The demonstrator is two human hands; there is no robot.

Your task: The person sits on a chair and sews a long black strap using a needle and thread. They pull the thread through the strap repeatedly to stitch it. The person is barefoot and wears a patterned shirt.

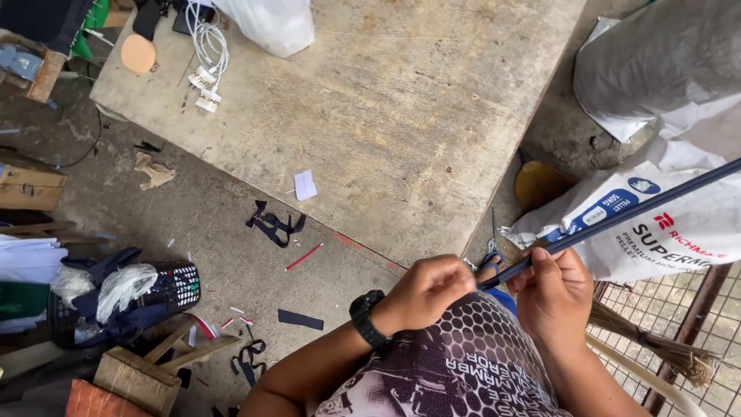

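— What is nearest the wearer?

— Both hands, close above a patterned shirt. The right hand is wrapped shut around a thin, smooth, dark blue rod; the left hand, a black wristwatch on its wrist, pinches the rod's near end with fingertips pressed together.

— Which way does the rod run?

— Its long axis rises from the hands up and rightward, across a white printed woven sack.

— And beyond the rod?

— A rough, worn plywood tabletop lies past the rod's near end; a coiled white cable rests at its far left corner.
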